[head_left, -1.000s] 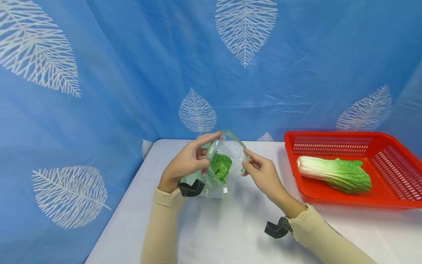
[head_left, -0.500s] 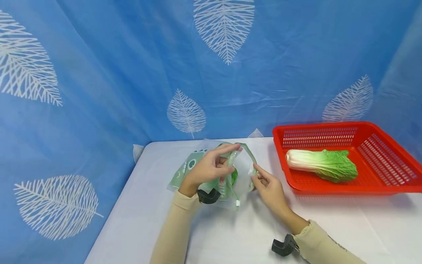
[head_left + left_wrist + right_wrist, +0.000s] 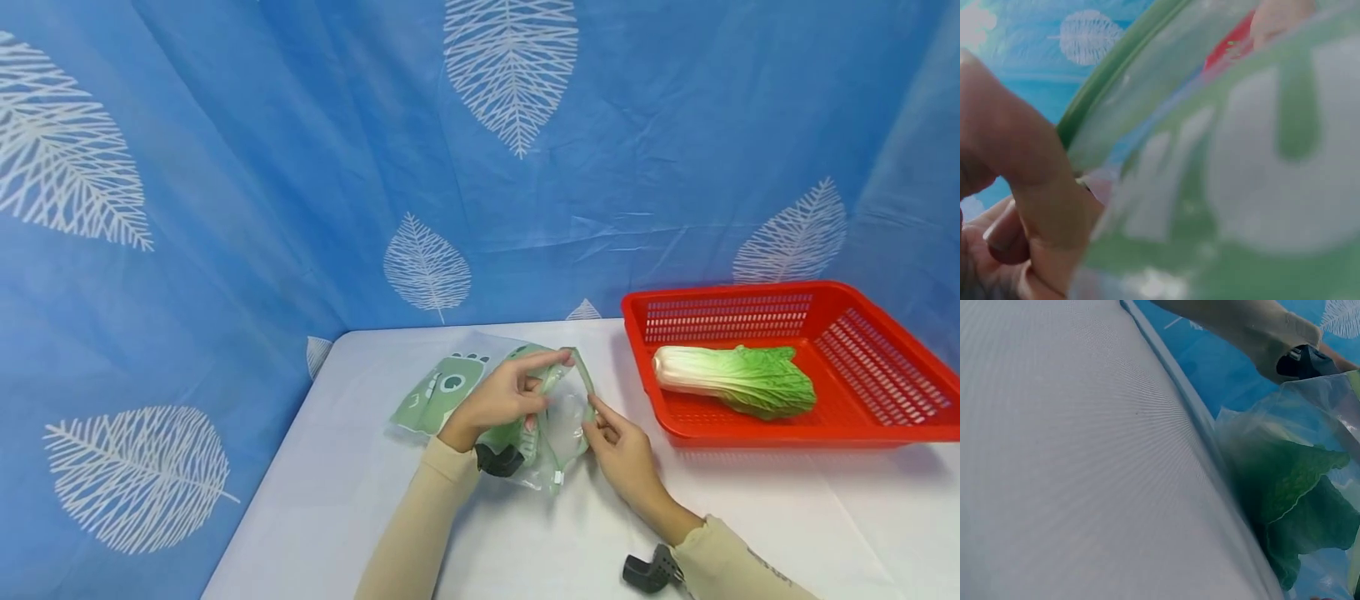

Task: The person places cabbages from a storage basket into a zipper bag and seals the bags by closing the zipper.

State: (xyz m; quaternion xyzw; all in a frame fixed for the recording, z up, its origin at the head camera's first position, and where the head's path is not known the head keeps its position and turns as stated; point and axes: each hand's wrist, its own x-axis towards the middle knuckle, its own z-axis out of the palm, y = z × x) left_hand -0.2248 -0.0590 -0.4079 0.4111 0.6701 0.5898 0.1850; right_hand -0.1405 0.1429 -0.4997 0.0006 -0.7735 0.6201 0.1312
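A clear zip bag (image 3: 438, 387) with a green cartoon-face print lies slanted on the table, its mouth spread toward the right. My left hand (image 3: 501, 398) holds the near-left side of the mouth, index finger stretched along the top rim. The opposite rim is pinched between thumb and fingers of my right hand (image 3: 624, 457). A small white slider (image 3: 558, 477) sits at the mouth's lower corner. Through the clear plastic, the right wrist view shows green leafy cabbage (image 3: 1307, 500) inside; the head view hides it. In the left wrist view the printed plastic (image 3: 1260, 181) covers much of the picture.
To the right stands a red slotted basket (image 3: 885, 429) holding one long Chinese cabbage (image 3: 731, 381), white stem to the left. A white cloth covers the table (image 3: 330, 500). Blue leaf-patterned curtain (image 3: 315, 167) hangs behind and at the left.
Both hands have shifted right and nearer with the bag. The bag has tipped so its printed face shows, and the leaves have gone out of sight in the head view. The view swung slightly right.
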